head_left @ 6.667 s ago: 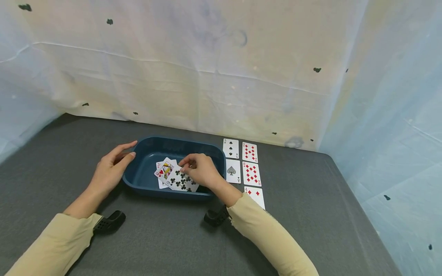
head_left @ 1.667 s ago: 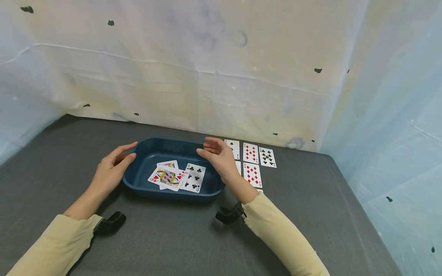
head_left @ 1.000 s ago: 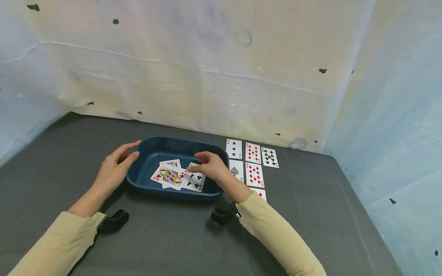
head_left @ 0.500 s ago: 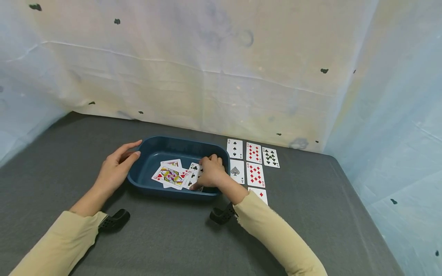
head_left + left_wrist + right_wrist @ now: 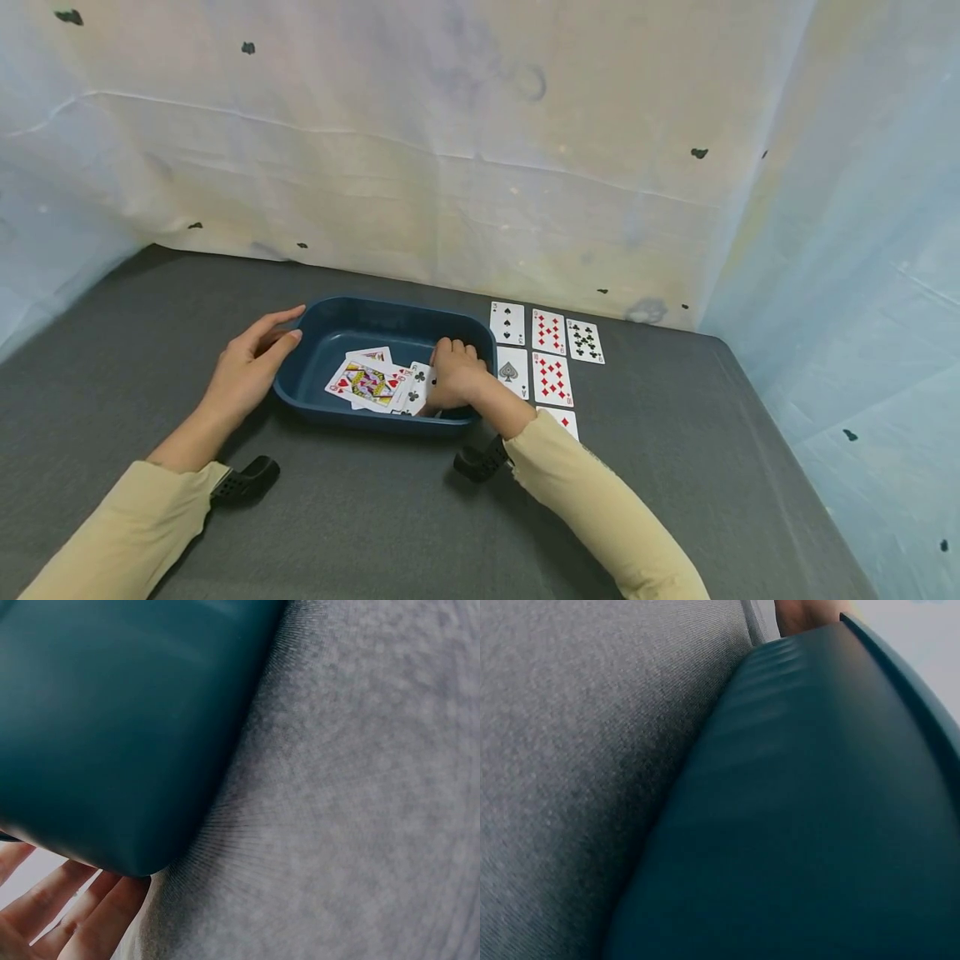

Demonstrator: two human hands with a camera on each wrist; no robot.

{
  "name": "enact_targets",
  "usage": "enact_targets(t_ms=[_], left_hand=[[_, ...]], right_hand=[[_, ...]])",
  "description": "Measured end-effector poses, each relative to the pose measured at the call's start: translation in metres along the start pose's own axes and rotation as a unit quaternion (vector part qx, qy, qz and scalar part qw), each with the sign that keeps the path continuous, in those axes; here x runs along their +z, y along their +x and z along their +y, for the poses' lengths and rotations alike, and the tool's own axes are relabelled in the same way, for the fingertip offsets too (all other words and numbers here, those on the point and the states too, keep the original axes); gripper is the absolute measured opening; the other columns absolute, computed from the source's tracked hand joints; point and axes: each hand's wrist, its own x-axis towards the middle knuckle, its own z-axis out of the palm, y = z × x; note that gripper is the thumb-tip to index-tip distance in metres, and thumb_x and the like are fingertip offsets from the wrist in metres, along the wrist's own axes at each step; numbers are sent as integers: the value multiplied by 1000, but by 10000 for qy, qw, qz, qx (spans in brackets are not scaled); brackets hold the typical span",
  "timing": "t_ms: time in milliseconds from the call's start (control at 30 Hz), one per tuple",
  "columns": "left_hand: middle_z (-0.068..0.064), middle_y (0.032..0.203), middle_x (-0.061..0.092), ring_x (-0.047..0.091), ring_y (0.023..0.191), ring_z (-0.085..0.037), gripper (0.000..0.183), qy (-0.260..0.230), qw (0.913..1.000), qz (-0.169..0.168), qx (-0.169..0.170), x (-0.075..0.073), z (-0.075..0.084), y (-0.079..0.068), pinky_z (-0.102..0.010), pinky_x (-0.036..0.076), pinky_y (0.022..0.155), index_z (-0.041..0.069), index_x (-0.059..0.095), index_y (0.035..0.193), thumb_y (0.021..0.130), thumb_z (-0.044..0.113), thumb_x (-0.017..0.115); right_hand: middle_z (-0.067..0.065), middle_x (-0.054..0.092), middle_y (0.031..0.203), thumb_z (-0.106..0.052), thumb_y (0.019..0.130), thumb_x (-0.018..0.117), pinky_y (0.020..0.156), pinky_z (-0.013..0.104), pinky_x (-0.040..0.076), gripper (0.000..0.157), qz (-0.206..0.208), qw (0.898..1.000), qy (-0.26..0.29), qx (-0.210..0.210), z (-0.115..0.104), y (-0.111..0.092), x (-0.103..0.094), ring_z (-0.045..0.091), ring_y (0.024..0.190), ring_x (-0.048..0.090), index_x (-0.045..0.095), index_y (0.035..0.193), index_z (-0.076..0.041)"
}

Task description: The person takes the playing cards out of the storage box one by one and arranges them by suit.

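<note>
The left hand (image 5: 253, 360) rests relaxed fingers against a dark-blue, rounded rectangular tray (image 5: 375, 422), and inside it the right hand (image 5: 457, 375) bends over a white, black-printed clubs card (image 5: 418, 383), whether pinching I can't tell.

Wrist views close beside the tray (image 5: 127, 735)

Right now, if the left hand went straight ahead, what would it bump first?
Probably the blue tray: the left hand seems to touch its left end, though depth is unclear.
</note>
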Motion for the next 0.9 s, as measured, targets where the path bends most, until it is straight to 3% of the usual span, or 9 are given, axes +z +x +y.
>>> enact_targets(t_ms=[167, 300, 533, 667, 733, 800, 900], left_hand=[[-29, 138, 46, 44, 123, -45, 52, -32, 10000, -33, 6, 0, 0, 0, -62, 38, 92, 19, 36, 149, 102, 41, 40], [-29, 139, 46, 44, 124, -45, 52, -70, 10000, -29, -23, 0, 0, 0, -62, 38, 93, 19, 36, 149, 102, 41, 41], [-30, 138, 46, 44, 124, -46, 52, -90, 9999, -49, -2, -1, 0, 0, -62, 38, 92, 19, 36, 149, 102, 40, 41], [-30, 138, 46, 44, 123, -45, 52, -106, 9999, -65, 16, -2, -1, 0, -61, 38, 90, 18, 36, 149, 102, 40, 40], [-30, 138, 46, 44, 123, -45, 52, -99, 9999, -85, 8, -2, -1, 0, -61, 39, 90, 19, 35, 149, 102, 41, 40], [-30, 138, 46, 44, 123, -45, 53, -91, 9999, -97, -2, -2, -1, 0, -61, 39, 90, 19, 35, 149, 102, 41, 40], [-30, 138, 46, 44, 123, -45, 53, -83, 9999, -114, -4, -2, -1, 0, -61, 38, 90, 19, 35, 150, 102, 42, 40]], right_hand=[[8, 56, 94, -23, 66, 89, 73, 31, 42, 67, 37, 9950, 999, -36, 4, -1, 1, 20, 82, 50, 42, 112, -11], [9, 58, 101, -17, 70, 87, 75, 31, 42, 62, 434, 9868, 1547, -200, 7, -2, 2, 19, 84, 50, 47, 118, -11], [12, 62, 104, -3, 83, 71, 66, 26, 50, 39, 1367, 9546, 2539, -748, 10, -5, 1, 20, 89, 63, 59, 120, -7], [12, 64, 101, -2, 86, 67, 67, 23, 47, 33, 1905, 9309, 2981, -910, 11, -6, 1, 18, 84, 62, 64, 118, -7], [12, 65, 101, -2, 86, 67, 67, 21, 46, 33, 2122, 9133, 3330, -1002, 12, -7, 1, 15, 81, 59, 65, 119, -7], [14, 65, 103, 0, 86, 66, 67, 20, 45, 34, 2286, 8890, 3793, -1169, 13, -8, 1, 13, 80, 57, 64, 120, -6], [18, 64, 109, 4, 86, 65, 66, 17, 45, 38, 2486, 8435, 4501, -1551, 17, -10, 1, 11, 81, 57, 61, 123, -2]])
